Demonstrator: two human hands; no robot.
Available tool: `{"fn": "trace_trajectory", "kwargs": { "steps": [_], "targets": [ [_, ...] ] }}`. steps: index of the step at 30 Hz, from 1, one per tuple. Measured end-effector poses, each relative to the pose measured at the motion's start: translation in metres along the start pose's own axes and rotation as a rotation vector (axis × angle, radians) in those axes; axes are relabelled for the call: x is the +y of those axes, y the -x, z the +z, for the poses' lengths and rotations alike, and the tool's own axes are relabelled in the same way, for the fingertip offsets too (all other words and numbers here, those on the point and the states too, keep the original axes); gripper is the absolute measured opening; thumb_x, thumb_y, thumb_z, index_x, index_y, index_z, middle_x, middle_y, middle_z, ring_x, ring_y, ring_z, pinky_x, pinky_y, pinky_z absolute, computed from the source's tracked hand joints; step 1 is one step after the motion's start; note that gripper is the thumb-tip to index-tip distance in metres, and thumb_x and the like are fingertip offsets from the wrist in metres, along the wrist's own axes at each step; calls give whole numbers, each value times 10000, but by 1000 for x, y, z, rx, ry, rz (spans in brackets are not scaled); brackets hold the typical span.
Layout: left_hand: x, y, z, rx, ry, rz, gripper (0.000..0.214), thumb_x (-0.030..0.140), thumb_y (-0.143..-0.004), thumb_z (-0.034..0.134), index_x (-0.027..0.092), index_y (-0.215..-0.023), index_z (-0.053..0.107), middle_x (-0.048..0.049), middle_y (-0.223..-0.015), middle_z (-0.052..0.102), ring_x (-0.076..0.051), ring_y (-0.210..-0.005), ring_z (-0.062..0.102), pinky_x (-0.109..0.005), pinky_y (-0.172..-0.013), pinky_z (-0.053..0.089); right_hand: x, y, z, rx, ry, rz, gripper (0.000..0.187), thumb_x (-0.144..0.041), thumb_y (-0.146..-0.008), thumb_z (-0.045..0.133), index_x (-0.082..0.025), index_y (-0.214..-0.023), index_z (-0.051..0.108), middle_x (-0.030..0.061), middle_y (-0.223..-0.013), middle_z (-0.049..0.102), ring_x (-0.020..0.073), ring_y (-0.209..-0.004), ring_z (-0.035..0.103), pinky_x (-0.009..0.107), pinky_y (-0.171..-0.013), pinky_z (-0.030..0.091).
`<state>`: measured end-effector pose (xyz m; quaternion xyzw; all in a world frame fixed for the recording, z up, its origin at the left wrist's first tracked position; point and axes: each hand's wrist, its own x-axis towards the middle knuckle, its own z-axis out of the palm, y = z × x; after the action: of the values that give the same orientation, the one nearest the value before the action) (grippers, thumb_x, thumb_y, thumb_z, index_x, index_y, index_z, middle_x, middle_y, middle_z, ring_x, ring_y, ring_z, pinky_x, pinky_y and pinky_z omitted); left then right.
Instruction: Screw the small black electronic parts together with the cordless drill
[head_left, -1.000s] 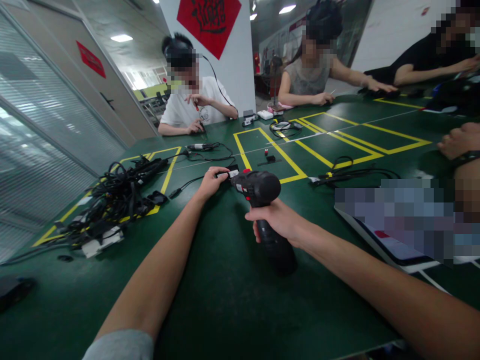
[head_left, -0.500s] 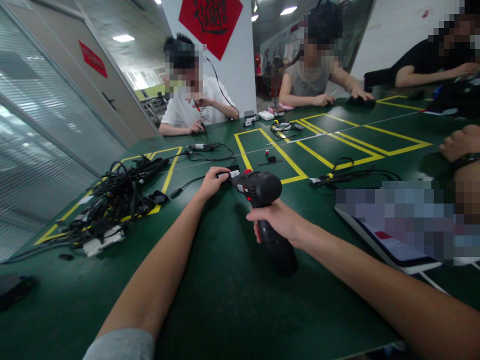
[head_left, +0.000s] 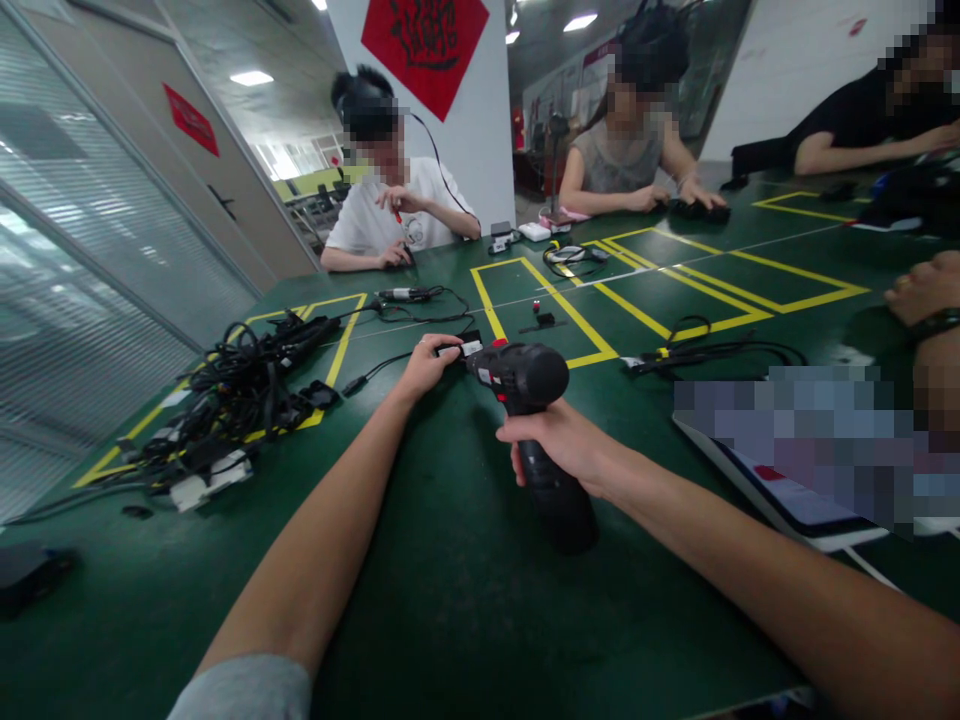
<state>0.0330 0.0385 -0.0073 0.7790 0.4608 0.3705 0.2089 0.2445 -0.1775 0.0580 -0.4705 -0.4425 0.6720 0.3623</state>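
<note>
My right hand [head_left: 551, 437] is wrapped round the grip of a black cordless drill [head_left: 536, 377], whose nose points forward and left. At the drill's nose lies a small black box with a white label [head_left: 470, 341], joined to a black cable [head_left: 382, 366]. My left hand [head_left: 429, 365] is closed on the box's left side, its fingers pressing it on the green table. The drill's body hides the tip and part of the box, so I cannot tell whether the tip touches it.
A tangled heap of black cables [head_left: 247, 390] fills a yellow-taped area on the left. Further cables [head_left: 712, 350] and a tablet-like device [head_left: 780, 480] lie at the right. A small black piece [head_left: 545, 320] sits beyond the drill. Co-workers [head_left: 405, 210] sit across the green table [head_left: 450, 600].
The view has shifted very slightly. My hands, the drill and the labelled box keep the same positions relative to each other. A co-worker's hand at the back has moved a little left.
</note>
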Motion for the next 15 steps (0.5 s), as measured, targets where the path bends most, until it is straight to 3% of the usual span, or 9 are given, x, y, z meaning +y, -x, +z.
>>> {"fn": "trace_trajectory", "kwargs": {
  "steps": [15],
  "targets": [
    [4,1,-2,-16,-12,10,276,322,-813,597,209,-1033,721,-74,-1123,659,-245,-1129,552,-429,-1075,392,0,1,-1,-11,10,-8,101,-223,-713,651,-171,-668,578,35,-550,605,167,-482,577,311,-532,454]
  ]
}}
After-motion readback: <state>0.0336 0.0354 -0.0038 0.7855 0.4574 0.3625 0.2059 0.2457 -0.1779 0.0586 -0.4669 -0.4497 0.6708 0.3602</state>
